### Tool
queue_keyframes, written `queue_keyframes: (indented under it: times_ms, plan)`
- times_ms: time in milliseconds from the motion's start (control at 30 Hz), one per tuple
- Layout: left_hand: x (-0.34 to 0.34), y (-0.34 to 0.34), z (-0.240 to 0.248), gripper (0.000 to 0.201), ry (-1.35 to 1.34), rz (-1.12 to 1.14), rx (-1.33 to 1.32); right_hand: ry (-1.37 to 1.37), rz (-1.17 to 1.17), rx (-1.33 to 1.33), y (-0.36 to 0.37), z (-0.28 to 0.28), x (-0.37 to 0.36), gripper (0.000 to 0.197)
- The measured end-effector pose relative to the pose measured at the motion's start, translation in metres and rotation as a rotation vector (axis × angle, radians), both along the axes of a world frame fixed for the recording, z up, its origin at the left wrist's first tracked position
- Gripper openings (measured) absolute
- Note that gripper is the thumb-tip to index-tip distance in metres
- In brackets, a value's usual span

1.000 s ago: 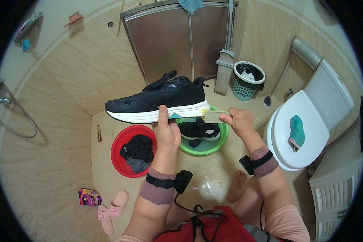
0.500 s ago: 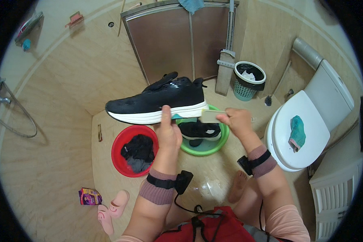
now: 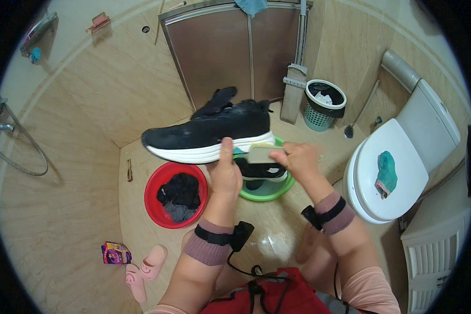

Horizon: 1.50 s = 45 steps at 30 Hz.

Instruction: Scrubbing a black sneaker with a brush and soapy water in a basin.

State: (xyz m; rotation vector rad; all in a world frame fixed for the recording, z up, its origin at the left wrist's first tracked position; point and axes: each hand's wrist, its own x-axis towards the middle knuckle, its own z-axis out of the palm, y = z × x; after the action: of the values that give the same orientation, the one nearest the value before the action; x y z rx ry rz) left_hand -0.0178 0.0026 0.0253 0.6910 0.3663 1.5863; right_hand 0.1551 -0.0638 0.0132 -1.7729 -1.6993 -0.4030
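A black shoe with a thick white sole is held up sideways, toe to the left, above the basins. My left hand grips it from below, thumb against the side of the sole. My right hand is closed on the handle of a pale scrubbing brush, whose bristles are against the sole near the heel. Below, a second black shoe sits in water in a green basin, partly hidden by my hands and the brush.
A red basin with dark cloth stands left of the green one. Pink slippers and a purple packet lie at lower left. On the right are a toilet with a green glove on its lid, and a waste bin.
The brush has slid left along the sole, from the heel end toward the middle. The held shoe has shifted slightly right, and its tongue stands up more.
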Motion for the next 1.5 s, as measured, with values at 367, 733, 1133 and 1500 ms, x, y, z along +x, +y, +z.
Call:
queue_keyframes:
  times_ms: [367, 733, 1133, 1500]
  plan:
    - [-0.013, 0.005, 0.010, 0.048, -0.062, -0.024, 0.005, -0.066, -0.083, -0.069, -0.003, -0.004, 0.038, 0.056]
    - [-0.011, 0.012, -0.002, 0.047, -0.105, 0.018, -0.054, 0.027, -0.091, -0.109, -0.002, -0.003, 0.042, 0.062]
    - [-0.012, 0.012, 0.002, 0.043, -0.071, -0.120, -0.131, 0.035, -0.007, -0.025, -0.004, 0.019, 0.032, 0.060]
    - [-0.014, 0.007, 0.006, 0.042, -0.082, -0.131, -0.093, -0.020, -0.036, 0.015, -0.003, 0.002, 0.053, 0.058]
